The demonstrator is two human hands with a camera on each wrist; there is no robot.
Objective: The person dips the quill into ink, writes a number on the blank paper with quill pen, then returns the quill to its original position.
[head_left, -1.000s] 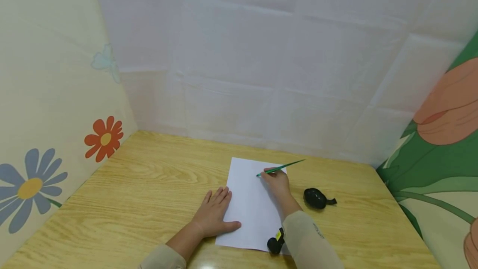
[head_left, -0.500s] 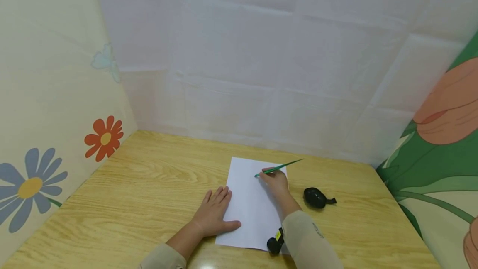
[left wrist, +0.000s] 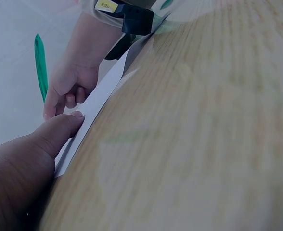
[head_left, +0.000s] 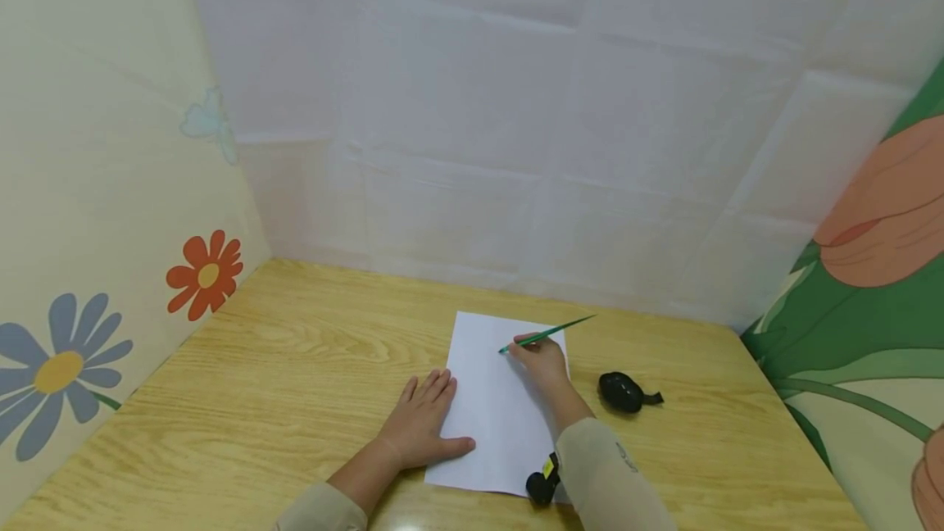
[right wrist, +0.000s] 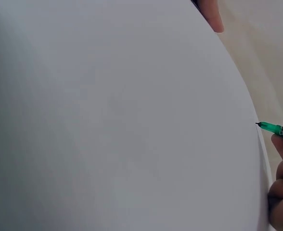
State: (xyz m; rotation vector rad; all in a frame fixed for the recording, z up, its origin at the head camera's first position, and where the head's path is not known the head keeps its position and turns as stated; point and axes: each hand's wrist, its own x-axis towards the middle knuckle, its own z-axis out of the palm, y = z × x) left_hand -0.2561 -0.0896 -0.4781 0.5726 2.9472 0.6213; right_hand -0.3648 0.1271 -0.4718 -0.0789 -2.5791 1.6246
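Note:
A white sheet of paper (head_left: 490,408) lies on the wooden table. My left hand (head_left: 419,426) rests flat along its left edge, fingers straight and the thumb spread over the sheet. In my right hand (head_left: 544,363) I pinch a slim green pen (head_left: 553,331) between thumb and fingers, its long tapered end slanting up to the right. The right wrist view shows the pen's dark tip (right wrist: 258,123) right at the paper's surface. No clear marks show on the sheet. The left wrist view has my left thumb (left wrist: 64,127) on the paper's edge, with the right hand (left wrist: 74,86) beyond it.
A glossy black oval object (head_left: 621,392) with a short strap lies on the table right of the paper. A black wrist camera (head_left: 542,488) sits at my right sleeve, over the paper's lower corner. A white cloth wall (head_left: 457,129) stands behind, with flower-printed walls on both sides.
My right hand and the green pen have shifted slightly left and a little toward me across the paper. The left hand has stayed in place.

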